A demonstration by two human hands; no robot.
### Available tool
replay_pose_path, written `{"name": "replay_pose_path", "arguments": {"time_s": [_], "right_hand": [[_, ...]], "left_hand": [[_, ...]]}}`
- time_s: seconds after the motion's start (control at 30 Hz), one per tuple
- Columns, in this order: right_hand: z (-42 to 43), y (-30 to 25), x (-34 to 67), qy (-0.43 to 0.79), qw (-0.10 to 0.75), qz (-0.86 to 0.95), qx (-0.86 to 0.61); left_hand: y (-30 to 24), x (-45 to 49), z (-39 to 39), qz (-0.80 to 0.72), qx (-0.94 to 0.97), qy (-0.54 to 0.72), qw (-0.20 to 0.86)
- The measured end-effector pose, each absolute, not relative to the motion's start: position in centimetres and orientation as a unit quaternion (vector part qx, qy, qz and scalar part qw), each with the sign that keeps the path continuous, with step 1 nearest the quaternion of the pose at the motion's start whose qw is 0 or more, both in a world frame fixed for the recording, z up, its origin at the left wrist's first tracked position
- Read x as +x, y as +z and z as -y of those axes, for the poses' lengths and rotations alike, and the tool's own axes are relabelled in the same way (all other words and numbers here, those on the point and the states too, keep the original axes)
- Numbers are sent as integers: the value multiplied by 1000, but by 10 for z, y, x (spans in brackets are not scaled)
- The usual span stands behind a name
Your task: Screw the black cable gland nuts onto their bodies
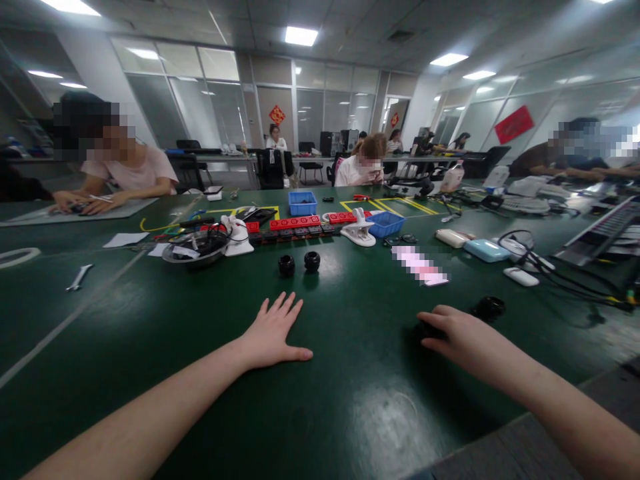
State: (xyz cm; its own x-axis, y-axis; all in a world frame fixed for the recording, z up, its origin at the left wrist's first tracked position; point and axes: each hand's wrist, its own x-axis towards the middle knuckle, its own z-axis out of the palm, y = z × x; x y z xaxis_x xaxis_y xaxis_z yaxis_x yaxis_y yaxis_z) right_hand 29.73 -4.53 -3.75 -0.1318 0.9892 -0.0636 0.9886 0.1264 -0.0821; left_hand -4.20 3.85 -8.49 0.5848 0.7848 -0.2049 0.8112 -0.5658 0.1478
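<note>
My left hand [273, 332] lies flat on the green table [330, 400], fingers spread, holding nothing. To the right, my right hand [453, 331] is closed around a black round part [425, 330], mostly hidden by the fingers. Just behind that hand sits another black round part [490, 308]. Beyond my left hand, two glossy black ribbed round parts stand side by side, a left one [287, 265] and a right one [312, 261]. Neither of those two is touched.
Farther back are a metal bowl [195, 257] of odds and ends, red power strips [295, 223], a white stand [359, 230] and blue bins [303, 202]. A wrench [79, 278] lies left. A phone [420, 265], a blue case [489, 250] and cables are right. Other people sit around.
</note>
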Motion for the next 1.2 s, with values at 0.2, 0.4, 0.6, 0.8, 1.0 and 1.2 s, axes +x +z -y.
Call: {"name": "replay_pose_path", "arguments": {"time_s": [0.2,0.4,0.6,0.8,1.0,1.2], "right_hand": [[40,-25,234,78,-14,780,-620],[23,-20,188,62,-23,810,-583],[-2,-23,157,35,-25,825,-564],[-26,-27,126,29,-10,838,-545],[-53,-33,94,21,7,843,-538],[-72,-34,71,17,17,840,-542]], "left_hand": [[-81,-42,-39,-451,885,-54,101],[-72,-19,1,-530,843,-86,27],[-70,1,42,-500,854,-139,-29],[-74,-3,40,-481,866,-136,-25],[-81,-4,40,-473,870,-129,-50],[-89,-6,39,-461,876,-107,-89]]}}
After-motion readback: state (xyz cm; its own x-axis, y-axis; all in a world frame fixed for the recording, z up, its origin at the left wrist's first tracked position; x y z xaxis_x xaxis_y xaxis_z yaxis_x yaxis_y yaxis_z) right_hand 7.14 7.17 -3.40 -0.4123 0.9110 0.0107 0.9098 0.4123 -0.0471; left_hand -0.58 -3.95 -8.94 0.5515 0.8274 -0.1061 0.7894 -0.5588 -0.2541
